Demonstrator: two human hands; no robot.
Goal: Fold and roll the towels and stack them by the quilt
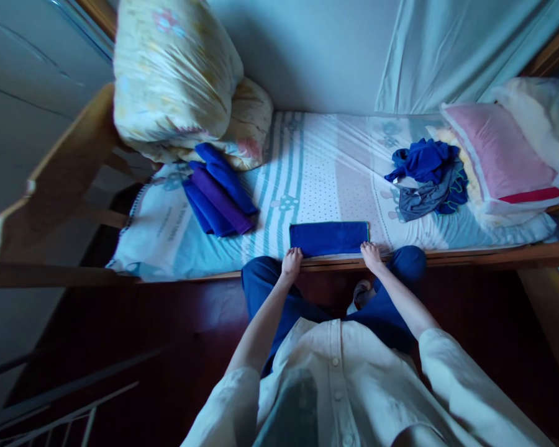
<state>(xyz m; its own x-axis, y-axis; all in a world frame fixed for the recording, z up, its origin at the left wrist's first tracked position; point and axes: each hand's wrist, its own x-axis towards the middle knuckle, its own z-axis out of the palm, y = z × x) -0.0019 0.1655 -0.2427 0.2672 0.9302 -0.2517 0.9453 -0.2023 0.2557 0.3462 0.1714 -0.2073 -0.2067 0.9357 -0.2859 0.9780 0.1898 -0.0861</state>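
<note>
A blue cloth, folded into a flat rectangle, lies at the front edge of the bed right before me. My left hand is closed on its near left corner, and my right hand pinches the near right corner. To the left, several rolled or folded cloths, blue with one purple, rest side by side on the sheet. Over on the right sits a crumpled heap of blue and grey cloths.
A patterned sheet covers the bed. Bulky folded quilts are stacked at the left end, near the wooden bed end. A pink pillow is at the right. The wooden bed rail runs along the front, by my knees.
</note>
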